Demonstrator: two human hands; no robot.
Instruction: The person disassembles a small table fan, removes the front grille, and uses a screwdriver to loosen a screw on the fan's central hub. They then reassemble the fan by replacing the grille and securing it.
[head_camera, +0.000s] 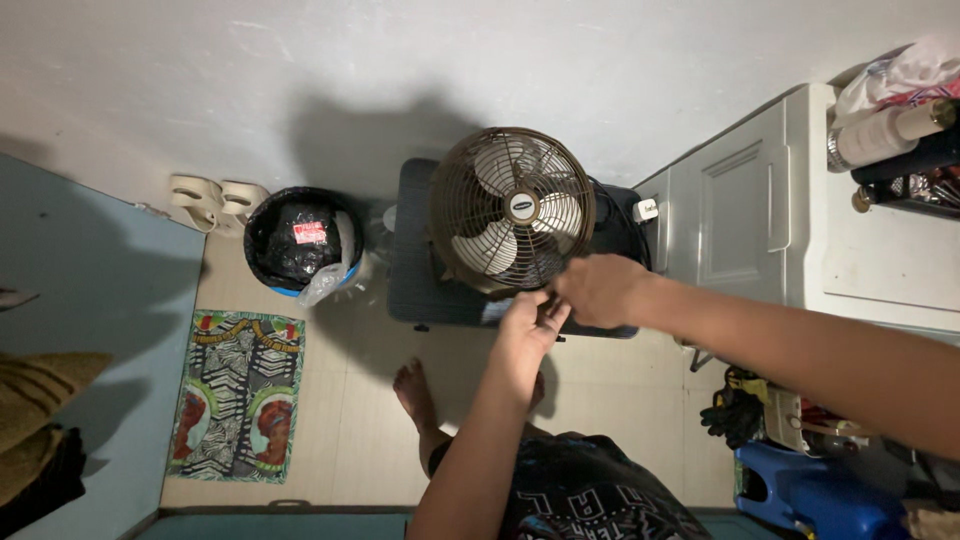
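A brown round fan (512, 208) with a wire grille and pale blades stands on a dark stool (415, 270) against the wall. My left hand (530, 325) reaches up to the lower rim of the grille, fingers curled against it. My right hand (598, 290) comes in from the right and touches the same lower edge, fingers bent at the rim. Both hands meet at the bottom of the fan. What the fingers pinch there is hidden. My bare foot (412, 388) rests on the tiled floor below.
A black-lined waste bin (295, 240) sits left of the stool, pale sandals (215, 200) behind it. A patterned mat (240, 395) lies on the floor at left. A white cabinet (760, 210) with bottles stands right; a blue plastic item (815, 495) and clutter lie at lower right.
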